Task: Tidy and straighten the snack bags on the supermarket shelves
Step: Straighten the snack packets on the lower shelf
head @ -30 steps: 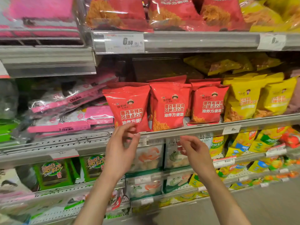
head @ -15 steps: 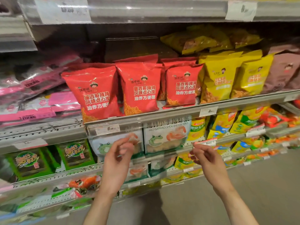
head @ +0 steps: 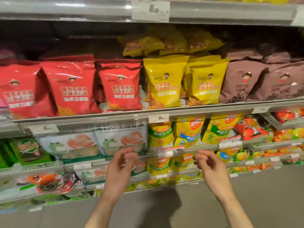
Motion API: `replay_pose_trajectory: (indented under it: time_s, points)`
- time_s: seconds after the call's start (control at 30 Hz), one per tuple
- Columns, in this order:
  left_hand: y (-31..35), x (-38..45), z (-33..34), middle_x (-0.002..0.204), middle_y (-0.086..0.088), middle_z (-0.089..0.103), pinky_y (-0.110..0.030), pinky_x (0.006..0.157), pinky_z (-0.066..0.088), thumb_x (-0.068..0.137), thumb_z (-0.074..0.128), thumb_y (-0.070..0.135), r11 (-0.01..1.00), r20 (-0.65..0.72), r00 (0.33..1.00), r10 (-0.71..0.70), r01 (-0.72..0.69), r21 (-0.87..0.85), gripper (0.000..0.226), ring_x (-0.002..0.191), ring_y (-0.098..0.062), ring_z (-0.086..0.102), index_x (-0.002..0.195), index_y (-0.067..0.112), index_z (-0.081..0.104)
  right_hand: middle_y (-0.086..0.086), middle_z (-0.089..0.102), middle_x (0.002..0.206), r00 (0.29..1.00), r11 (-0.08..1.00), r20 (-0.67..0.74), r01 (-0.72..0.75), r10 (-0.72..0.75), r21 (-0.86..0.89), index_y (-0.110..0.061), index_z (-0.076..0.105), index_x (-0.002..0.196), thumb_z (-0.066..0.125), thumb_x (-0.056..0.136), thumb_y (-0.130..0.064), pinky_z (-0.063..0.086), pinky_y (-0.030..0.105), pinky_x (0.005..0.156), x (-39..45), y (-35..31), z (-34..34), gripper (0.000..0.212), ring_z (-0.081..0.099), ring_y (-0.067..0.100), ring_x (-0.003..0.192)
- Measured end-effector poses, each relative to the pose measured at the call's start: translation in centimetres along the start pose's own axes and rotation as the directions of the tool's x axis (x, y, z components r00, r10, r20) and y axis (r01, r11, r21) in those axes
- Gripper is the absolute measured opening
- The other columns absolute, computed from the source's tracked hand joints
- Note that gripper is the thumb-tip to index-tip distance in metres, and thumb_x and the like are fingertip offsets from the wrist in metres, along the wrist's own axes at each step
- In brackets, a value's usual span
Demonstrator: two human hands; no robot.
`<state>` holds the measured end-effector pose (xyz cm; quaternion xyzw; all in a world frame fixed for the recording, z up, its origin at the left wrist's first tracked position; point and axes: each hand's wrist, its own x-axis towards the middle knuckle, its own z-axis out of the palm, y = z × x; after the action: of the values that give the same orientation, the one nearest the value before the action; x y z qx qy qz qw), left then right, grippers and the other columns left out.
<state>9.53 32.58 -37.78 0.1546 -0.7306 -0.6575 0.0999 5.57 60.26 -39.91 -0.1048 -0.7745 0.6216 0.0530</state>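
Both hands, left (head: 120, 168) and right (head: 212, 170), hang empty, fingers loosely curled, apart, before the shelf (head: 197, 111) holding upright red bags (head: 120, 86), yellow bags (head: 164, 83), brown bags (head: 238, 81)

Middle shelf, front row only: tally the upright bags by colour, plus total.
Red bags: 3
Yellow bags: 2
Brown bags: 2
Total: 7, front faces only; more bags sit behind and cannot be counted. Neither hand touches any of them.
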Motion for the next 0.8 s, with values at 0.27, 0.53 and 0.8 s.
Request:
replay_pose_trajectory:
  time_s: [0.27, 0.53, 0.8]
  points:
    - [0.1, 2.5, 3.9, 0.105, 0.007, 0.076, -0.034, 0.086, 0.060, 0.097, 0.067, 0.020, 0.999, 0.053, 0.998, 0.035, -0.035, 0.001, 0.011, 0.098, -0.012, 0.072, 0.103, 0.025, 0.075, -0.001, 0.078, 0.083, 0.997, 0.999, -0.064, -0.047, 0.048, 0.017, -0.014, 0.069, 0.104, 0.064, 0.098, -0.008, 0.054, 0.032, 0.084, 2.0, 0.6, -2.8, 0.009, 0.072, 0.011, 0.076]
    - [-0.8, 4.5, 7.9, 0.096, 0.002, 0.077, -0.028, 0.088, 0.055, 0.097, 0.069, 0.016, 0.998, 0.102, 0.995, 0.020, -0.013, -0.068, 0.013, 0.095, -0.009, 0.072, 0.108, 0.022, 0.072, 0.005, 0.076, 0.095, 0.991, 0.998, -0.122, -0.055, 0.051, -0.030, -0.020, 0.068, 0.101, 0.060, 0.101, -0.009, 0.055, 0.031, 0.083, 3.9, 0.7, -5.8, 0.014, 0.070, 0.017, 0.081]
    - [-0.6, 5.3, 14.6, 0.093, 0.005, 0.078, -0.032, 0.082, 0.056, 0.096, 0.069, 0.018, 0.998, 0.097, 0.995, 0.019, -0.014, -0.053, 0.010, 0.089, -0.015, 0.073, 0.105, 0.023, 0.071, -0.004, 0.077, 0.091, 0.993, 0.999, -0.120, -0.024, 0.019, -0.045, -0.019, 0.071, 0.103, 0.061, 0.099, -0.008, 0.054, 0.032, 0.086, 8.8, 3.3, -10.1, 0.015, 0.072, 0.013, 0.084]
